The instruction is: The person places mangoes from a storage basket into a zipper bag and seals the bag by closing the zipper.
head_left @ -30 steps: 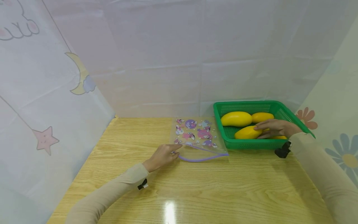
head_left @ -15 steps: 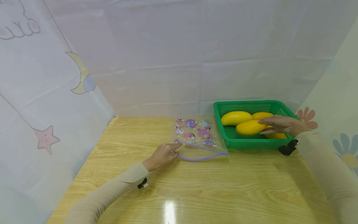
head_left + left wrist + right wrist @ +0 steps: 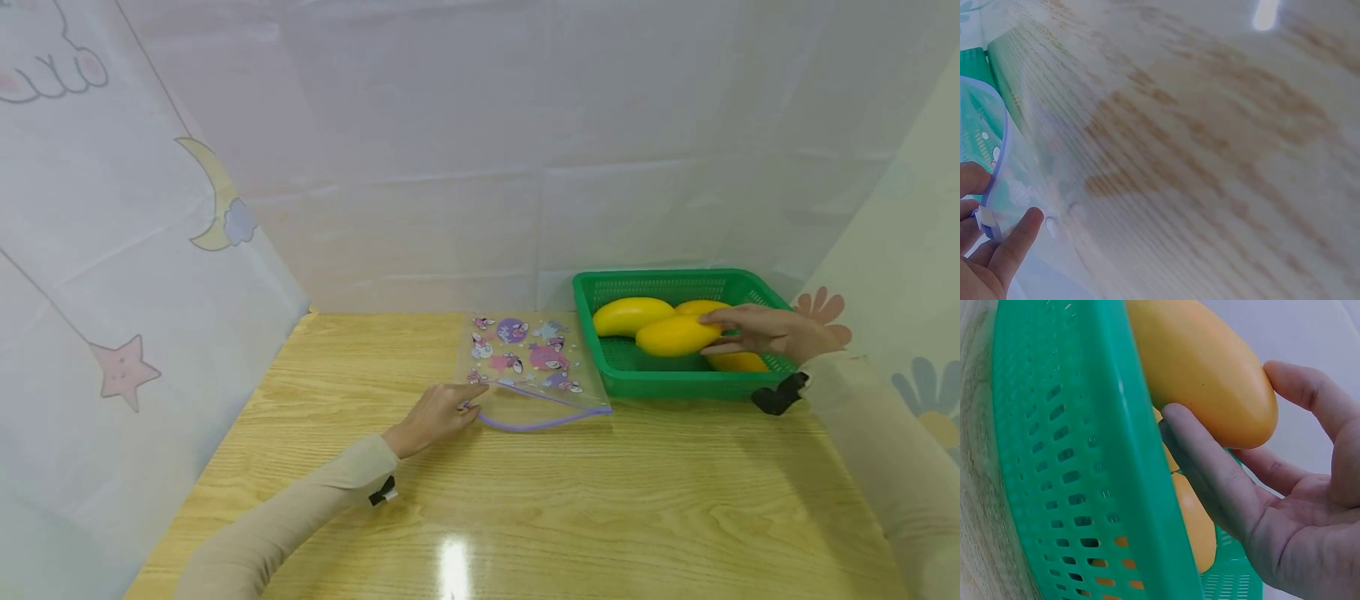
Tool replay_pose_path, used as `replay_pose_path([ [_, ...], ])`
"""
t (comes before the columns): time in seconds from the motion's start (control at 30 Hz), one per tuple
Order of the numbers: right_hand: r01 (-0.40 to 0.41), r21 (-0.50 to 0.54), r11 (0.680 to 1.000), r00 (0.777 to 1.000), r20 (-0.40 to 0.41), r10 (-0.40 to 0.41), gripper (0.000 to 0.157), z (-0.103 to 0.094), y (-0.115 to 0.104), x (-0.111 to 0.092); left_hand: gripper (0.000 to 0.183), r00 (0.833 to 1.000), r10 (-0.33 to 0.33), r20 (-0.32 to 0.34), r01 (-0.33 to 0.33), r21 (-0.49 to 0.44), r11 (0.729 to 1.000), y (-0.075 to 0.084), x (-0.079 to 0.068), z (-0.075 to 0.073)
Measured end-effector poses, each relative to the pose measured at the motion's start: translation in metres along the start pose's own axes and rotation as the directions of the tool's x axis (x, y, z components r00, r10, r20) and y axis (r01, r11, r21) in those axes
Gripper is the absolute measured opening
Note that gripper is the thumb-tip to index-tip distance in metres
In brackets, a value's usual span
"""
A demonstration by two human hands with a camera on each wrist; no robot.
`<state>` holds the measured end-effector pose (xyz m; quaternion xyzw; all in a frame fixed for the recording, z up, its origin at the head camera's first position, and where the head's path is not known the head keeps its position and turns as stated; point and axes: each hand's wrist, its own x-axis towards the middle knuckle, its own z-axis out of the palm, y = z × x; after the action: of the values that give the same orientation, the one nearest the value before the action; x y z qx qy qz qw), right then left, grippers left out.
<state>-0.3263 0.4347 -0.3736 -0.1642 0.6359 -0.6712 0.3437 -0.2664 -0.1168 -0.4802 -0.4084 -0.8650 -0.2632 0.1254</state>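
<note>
pinching the near left corner of a clear printed zip bag, the left hand reaches across the wooden bench, its fingers closed on the edge by the white slider. the bag lies on the bench, its purple-edged mouth gaping. to its right, the right hand grips one end of a yellow mango (fingers and thumb parted just to its width) over the green basket. in the basket lie three more mangoes; behind stands a pale backdrop.

left arm: extended | left fingers: pinching | right arm: extended | right fingers: spread, gripping
</note>
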Motion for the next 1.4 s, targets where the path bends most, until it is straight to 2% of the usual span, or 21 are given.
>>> replay_pose_path([
  [0.03, -0.076, -0.007, 0.997, 0.991, -0.113, 0.075, 0.037, 0.002, -0.002, -0.001, 0.034, 1.0, -0.001, 0.001, 0.001, 0.006, 1.0, 0.0, 0.0, 0.0],
  [0.07, -0.115, -0.063, 0.991, 0.978, -0.181, 0.102, 0.034, 0.004, -0.003, 0.0, 0.034, 1.0, -0.001, 0.002, 0.001, 0.01, 1.0, 0.0, 0.0, 0.001],
  [0.13, -0.155, -0.076, 0.985, 0.959, -0.253, 0.131, 0.03, 0.005, -0.004, 0.002, 0.034, 1.0, 0.002, 0.0, -0.002, 0.017, 1.0, 0.0, 0.0, 0.001],
  [0.2, -0.161, -0.055, 0.985, 0.952, -0.272, 0.14, 0.03, 0.005, -0.004, 0.005, 0.033, 1.0, 0.007, -0.002, -0.007, 0.017, 1.0, 0.0, 0.0, 0.001],
  [0.3, -0.166, -0.007, 0.986, 0.944, -0.292, 0.156, 0.028, 0.006, -0.006, 0.007, 0.033, 1.0, 0.014, -0.007, -0.014, 0.01, 1.0, 0.001, 0.0, 0.0],
  [0.4, -0.163, -0.012, 0.986, 0.944, -0.293, 0.153, 0.028, 0.007, -0.008, 0.007, 0.033, 1.0, 0.015, -0.01, -0.015, 0.008, 1.0, 0.002, 0.0, 0.0],
  [0.63, -0.125, -0.003, 0.992, 0.963, -0.241, 0.121, 0.031, 0.013, -0.012, 0.007, 0.033, 1.0, 0.018, -0.009, -0.018, 0.008, 1.0, 0.002, 0.001, -0.001],
  [0.93, -0.113, 0.037, 0.993, 0.969, -0.215, 0.118, 0.032, 0.018, -0.015, 0.011, 0.033, 1.0, 0.006, -0.006, -0.007, -0.006, 1.0, 0.002, 0.0, 0.0],
  [1.23, -0.137, 0.028, 0.99, 0.937, -0.319, 0.139, 0.026, 0.028, -0.019, 0.013, 0.033, 1.0, 0.009, -0.014, -0.009, 0.0, 1.0, 0.003, 0.0, 0.0],
  [1.4, -0.12, 0.034, 0.992, 0.945, -0.304, 0.124, 0.026, 0.033, -0.023, 0.011, 0.032, 1.0, 0.007, -0.013, -0.007, 0.005, 1.0, 0.003, 0.0, -0.001],
])
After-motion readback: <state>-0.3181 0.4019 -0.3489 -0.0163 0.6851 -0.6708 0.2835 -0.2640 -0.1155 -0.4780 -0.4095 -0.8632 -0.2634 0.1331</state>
